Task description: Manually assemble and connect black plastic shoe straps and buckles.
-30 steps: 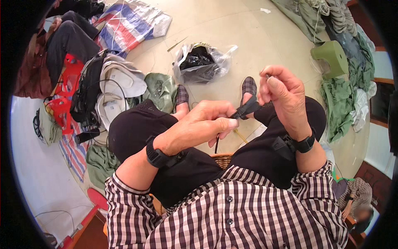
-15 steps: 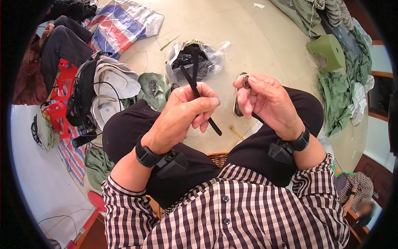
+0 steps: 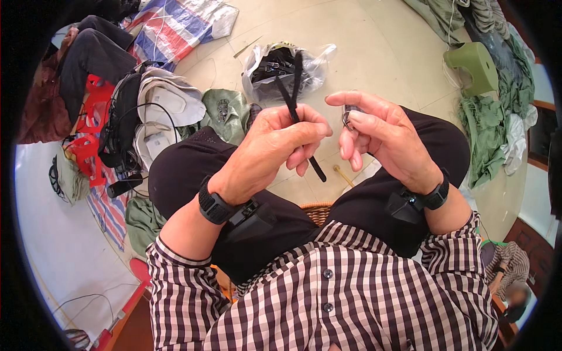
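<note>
My left hand (image 3: 278, 140) pinches a narrow black strap (image 3: 317, 168) between thumb and fingers. Its lower end hangs below the hand, and two black lengths cross above it. Just to the right, my right hand (image 3: 383, 131) grips a small dark metal ring (image 3: 346, 120), possibly a buckle, with the thumb pressed on it and the index finger stretched out to the left. A gap separates the two hands. Beyond them on the floor stands a clear plastic bag (image 3: 319, 65), in which black straps with metal fittings (image 3: 270, 65) lie bunched.
At left are white caps (image 3: 170, 102), red plastic stools (image 3: 88, 153) and a striped woven sheet (image 3: 175, 29). A green stool (image 3: 475, 65) and green cloth (image 3: 481, 134) lie to the right. Another person (image 3: 507, 264) sits at lower right. A wicker seat edge (image 3: 317, 212) shows between my legs.
My right index finger has straightened away from the ring, which stays under the thumb. My hands have come slightly closer together. The whole view has shifted a little.
</note>
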